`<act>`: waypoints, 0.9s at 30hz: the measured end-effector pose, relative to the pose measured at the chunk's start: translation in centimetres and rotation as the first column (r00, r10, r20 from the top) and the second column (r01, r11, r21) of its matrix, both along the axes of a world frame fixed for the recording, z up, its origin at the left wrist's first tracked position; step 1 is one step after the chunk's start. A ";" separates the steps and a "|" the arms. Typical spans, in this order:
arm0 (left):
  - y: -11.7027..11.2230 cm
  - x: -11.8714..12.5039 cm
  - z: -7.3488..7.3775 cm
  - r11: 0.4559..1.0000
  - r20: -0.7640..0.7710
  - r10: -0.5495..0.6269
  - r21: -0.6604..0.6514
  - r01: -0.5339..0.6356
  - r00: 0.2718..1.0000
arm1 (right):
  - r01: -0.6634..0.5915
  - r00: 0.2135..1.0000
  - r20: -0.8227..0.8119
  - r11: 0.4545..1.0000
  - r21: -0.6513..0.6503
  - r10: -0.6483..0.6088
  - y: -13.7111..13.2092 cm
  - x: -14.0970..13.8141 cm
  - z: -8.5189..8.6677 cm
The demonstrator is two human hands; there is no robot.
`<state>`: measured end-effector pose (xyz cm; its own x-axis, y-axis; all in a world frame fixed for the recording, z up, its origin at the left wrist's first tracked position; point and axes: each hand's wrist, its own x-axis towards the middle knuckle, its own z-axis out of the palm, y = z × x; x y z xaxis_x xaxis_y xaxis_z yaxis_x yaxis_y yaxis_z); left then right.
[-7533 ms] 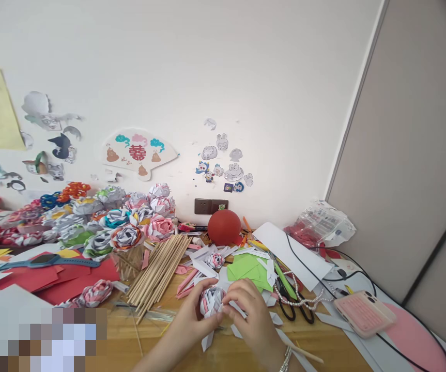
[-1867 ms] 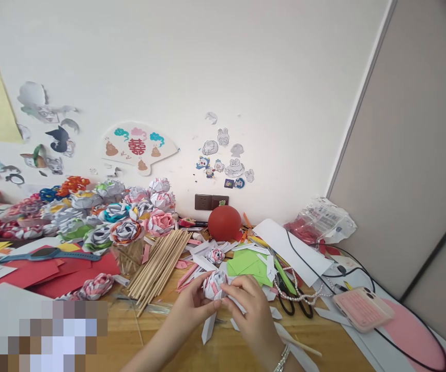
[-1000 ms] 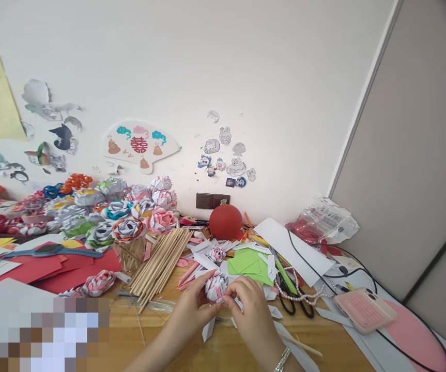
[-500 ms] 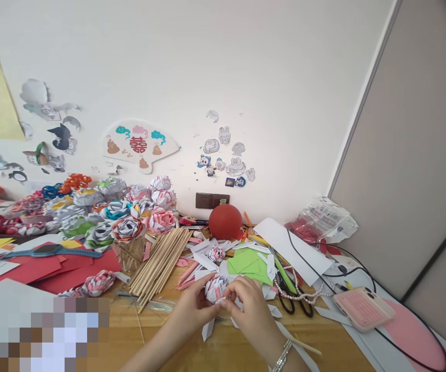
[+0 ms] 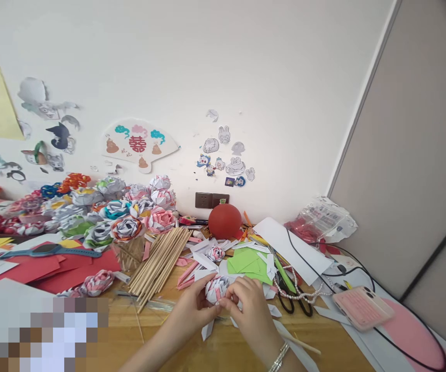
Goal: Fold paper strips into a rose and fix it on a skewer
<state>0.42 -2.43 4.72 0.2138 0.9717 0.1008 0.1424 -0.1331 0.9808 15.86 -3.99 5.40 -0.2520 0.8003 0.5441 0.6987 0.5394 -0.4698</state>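
A white and pink folded-paper flower [image 5: 217, 289] is held just above the wooden table [image 5: 129, 346]. My left hand [image 5: 194, 304] curls round its left side, with the thumb at its lower edge. The fingers of my right hand [image 5: 248, 300] are pinched together at the flower's right side; whatever they grip there is partly hidden, though they touch the flower. Behind it lies a smaller paper flower [image 5: 215, 253] among white paper strips [image 5: 203, 258]. Green paper sheets [image 5: 249, 263] sit just beyond my right hand.
Wooden sticks [image 5: 163, 266] are bundled to the left, beside many finished paper flowers [image 5: 127, 227]. Scissors [image 5: 308, 307], a bead string [image 5: 304, 296] and a pink phone [image 5: 363, 308] lie to the right. A red balloon [image 5: 225, 221] rests by the wall. Black cables [image 5: 412, 343] cross the right edge.
Both hands stay almost where they were around the flower. The right fingers have shifted very slightly to the left against its side.
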 end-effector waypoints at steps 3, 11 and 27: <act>0.1 0.0 -0.3 1.000 0.008 0.009 0.009 -0.009 1.000 | -0.010 0.998 0.062 0.998 0.068 0.006 0.0 0.0 -0.2; 0.5 -0.1 -0.7 0.997 0.105 -0.063 -0.032 0.067 0.992 | -0.049 0.998 0.036 0.987 0.155 0.044 0.0 0.0 -0.6; 0.0 -0.2 0.8 0.997 0.090 -0.033 -0.073 0.040 0.995 | -0.090 0.996 -0.017 0.989 0.116 0.093 0.0 0.3 -0.4</act>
<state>0.27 -2.38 5.52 0.2426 0.9689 0.0489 0.0510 -0.0631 0.9967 16.12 -4.01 4.96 -0.3080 0.7058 0.6379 0.6336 0.6523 -0.4159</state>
